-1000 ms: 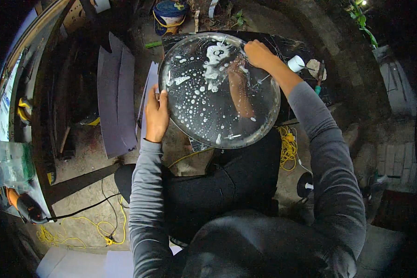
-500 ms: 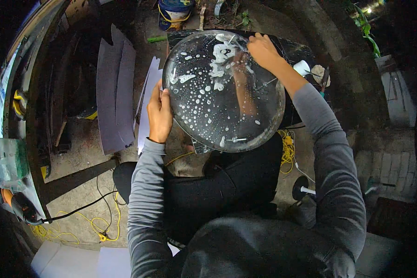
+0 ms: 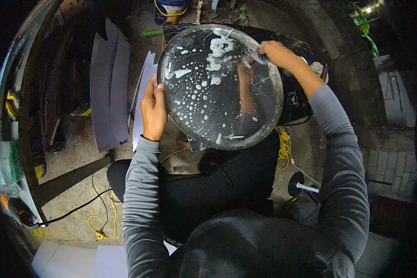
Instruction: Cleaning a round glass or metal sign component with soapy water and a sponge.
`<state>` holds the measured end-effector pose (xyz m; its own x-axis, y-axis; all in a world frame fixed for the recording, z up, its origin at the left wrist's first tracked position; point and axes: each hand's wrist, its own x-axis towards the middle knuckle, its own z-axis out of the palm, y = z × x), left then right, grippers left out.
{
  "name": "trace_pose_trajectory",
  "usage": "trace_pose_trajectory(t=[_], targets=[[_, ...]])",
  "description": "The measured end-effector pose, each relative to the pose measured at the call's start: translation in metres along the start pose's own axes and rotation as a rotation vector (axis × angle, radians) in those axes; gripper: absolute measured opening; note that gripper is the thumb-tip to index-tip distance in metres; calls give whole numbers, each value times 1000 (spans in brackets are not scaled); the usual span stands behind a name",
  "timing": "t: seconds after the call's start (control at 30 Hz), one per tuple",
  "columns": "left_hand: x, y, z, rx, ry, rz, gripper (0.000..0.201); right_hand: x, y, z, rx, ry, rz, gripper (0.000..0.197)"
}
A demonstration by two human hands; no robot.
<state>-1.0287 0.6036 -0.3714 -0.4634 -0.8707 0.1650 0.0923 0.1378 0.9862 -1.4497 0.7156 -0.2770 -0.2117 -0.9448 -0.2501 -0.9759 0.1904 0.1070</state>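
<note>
A round, dark, glossy disc (image 3: 217, 106) lies tilted over my lap and a black board. White foam and droplets cover much of its left and upper face, and a few short metal pins (image 3: 234, 137) stand near its rim. My left hand (image 3: 154, 111) grips the left edge, thumb on top and fingers underneath. At the upper right rim, my right hand (image 3: 278, 54) has its fingers curled together against the wet surface. Something thin and pale seems to show under those fingertips, too blurred to name.
Grey sheets (image 3: 110, 88) stand left of the disc. A blue bucket (image 3: 170, 10) is at the back, and the black board (image 3: 294, 45) extends behind the disc. Yellow cord (image 3: 284, 147) lies at right, more cable at lower left. A power tool (image 3: 21, 211) rests at far left.
My right hand has moved right and slightly down along the disc's upper rim. My left hand keeps its grip on the edge. The whole view has shifted slightly.
</note>
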Motion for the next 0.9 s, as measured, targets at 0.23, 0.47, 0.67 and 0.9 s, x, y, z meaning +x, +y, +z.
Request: trace_pose_trajectory(t=[0.23, 0.47, 0.67, 0.9], targets=[[1, -5, 2, 52, 16, -21, 43, -68, 13, -3, -4, -98, -143, 26], [-1, -7, 3, -46, 21, -61, 40, -86, 0, 1, -43, -16, -170, 14], [1, -9, 2, -96, 2, -62, 42, -38, -9, 7, -281, 182, -182, 17], [0, -13, 1, -123, -18, -78, 40, -31, -13, 2, -495, 262, -280, 15]])
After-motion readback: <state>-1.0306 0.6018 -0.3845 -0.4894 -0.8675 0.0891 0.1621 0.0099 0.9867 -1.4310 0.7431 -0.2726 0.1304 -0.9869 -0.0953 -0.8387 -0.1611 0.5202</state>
